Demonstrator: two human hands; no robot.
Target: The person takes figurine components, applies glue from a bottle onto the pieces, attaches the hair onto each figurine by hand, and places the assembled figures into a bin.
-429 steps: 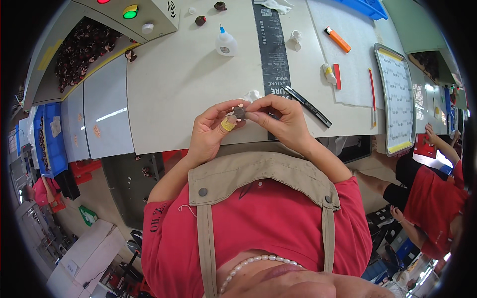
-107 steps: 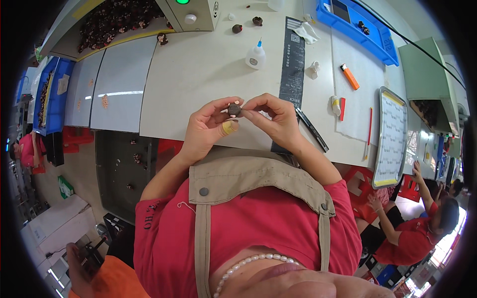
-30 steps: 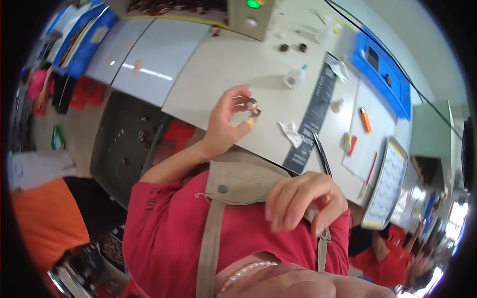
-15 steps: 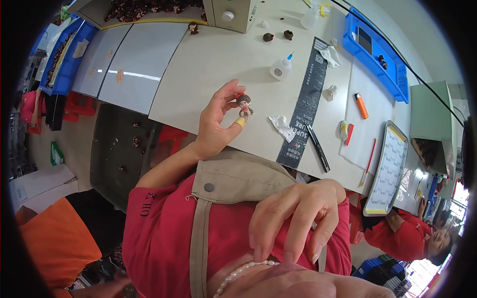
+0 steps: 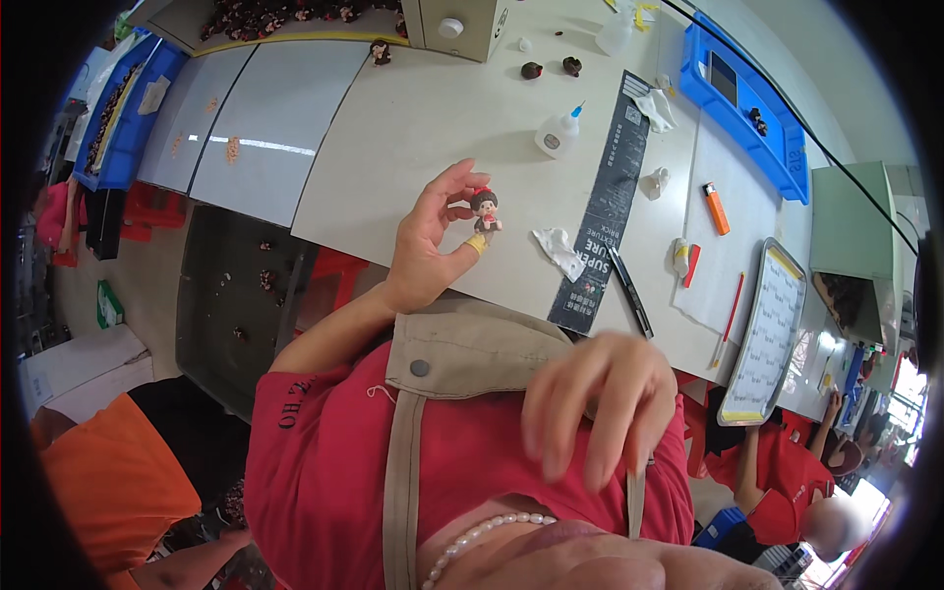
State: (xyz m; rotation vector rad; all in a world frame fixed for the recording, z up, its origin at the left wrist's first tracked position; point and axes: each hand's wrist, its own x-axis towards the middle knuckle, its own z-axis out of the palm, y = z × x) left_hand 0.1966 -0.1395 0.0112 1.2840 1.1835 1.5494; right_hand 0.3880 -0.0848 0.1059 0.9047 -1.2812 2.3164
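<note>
Above the table's near edge, my left hand (image 5: 425, 246) pinches a small doll figurine (image 5: 486, 210) with dark hair and a red piece on its head. The figurine is upright between thumb and fingers, and yellow tape wraps my thumb. In front of my chest hangs my right hand (image 5: 605, 398), blurred by motion. Its fingers are bent downward and apart, with nothing seen in them. A crumpled white cloth (image 5: 559, 253) lies on the table to the right of the figurine. Beyond it stands a squeeze bottle (image 5: 558, 136) with a blue needle tip.
Right of the black printed strip (image 5: 612, 187) lie a black pen-like tool (image 5: 629, 292), an orange lighter (image 5: 716, 208) and a thin red brush (image 5: 730, 320). A blue tray (image 5: 700, 84) and a framed sheet (image 5: 762, 334) border the right. Two dark round pieces (image 5: 532, 71) sit farther back. Co-workers are on both sides.
My right hand has left the collar area by my necklace and moved up and slightly right. The figurine has turned a little in my left hand, which otherwise stays in place.
</note>
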